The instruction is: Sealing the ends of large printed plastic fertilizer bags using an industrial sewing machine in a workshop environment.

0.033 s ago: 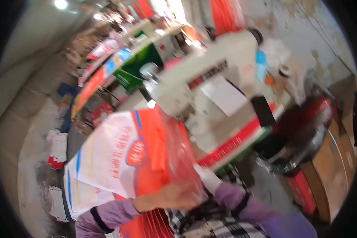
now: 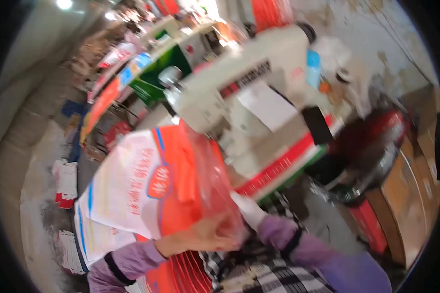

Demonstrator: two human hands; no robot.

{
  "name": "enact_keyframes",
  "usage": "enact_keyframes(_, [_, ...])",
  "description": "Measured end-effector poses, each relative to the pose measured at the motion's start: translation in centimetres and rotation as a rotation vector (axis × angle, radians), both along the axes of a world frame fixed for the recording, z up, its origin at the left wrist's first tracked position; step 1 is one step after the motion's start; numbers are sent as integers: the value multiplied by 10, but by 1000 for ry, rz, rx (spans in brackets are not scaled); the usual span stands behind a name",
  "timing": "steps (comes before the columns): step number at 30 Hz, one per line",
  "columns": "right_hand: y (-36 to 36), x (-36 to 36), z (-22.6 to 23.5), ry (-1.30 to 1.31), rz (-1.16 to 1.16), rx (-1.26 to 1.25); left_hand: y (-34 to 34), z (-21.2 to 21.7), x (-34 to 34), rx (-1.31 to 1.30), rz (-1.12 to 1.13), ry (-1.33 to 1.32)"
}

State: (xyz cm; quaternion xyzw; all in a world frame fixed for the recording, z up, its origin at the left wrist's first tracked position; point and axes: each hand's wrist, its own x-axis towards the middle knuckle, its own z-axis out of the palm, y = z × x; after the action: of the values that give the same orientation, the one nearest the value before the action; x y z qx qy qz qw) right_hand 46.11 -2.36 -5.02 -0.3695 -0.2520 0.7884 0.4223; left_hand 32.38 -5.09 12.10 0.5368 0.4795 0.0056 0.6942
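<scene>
An orange and white printed woven bag (image 2: 127, 180) lies across my lap, under the head of a sewing machine (image 2: 200, 105). A clear plastic liner (image 2: 212, 180) runs along the bag's right side, from the machine down to my hands. My bare left hand (image 2: 203, 234) is closed on the lower part of this liner, fingers curled into the film. My right hand (image 2: 249, 210), in a white glove, meets the liner's right edge and looks closed on it; blur softens its fingertips. Below my left forearm, several more orange bags (image 2: 188, 273) are layered.
A black phone-like slab (image 2: 317, 125) and a white paper (image 2: 266, 105) lie on the machine. To the right are a dark plastic-wrapped bundle (image 2: 361, 161) and cardboard boxes (image 2: 408, 190). White bundles with red ends (image 2: 65, 183) lie at left. Red strands (image 2: 272, 13) hang behind.
The whole scene has shifted slightly left and up in the view. Both hands stay at the plastic liner, with little visible movement of their own.
</scene>
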Motion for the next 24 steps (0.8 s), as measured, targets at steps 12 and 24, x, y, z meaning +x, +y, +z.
enact_keyframes(12, [-66,2,10,9,180,34,58,-13,35,1391,-881,146])
enact_keyframes(24, [-22,45,49,-957,235,618,-46,-40,34,1040,-1010,627])
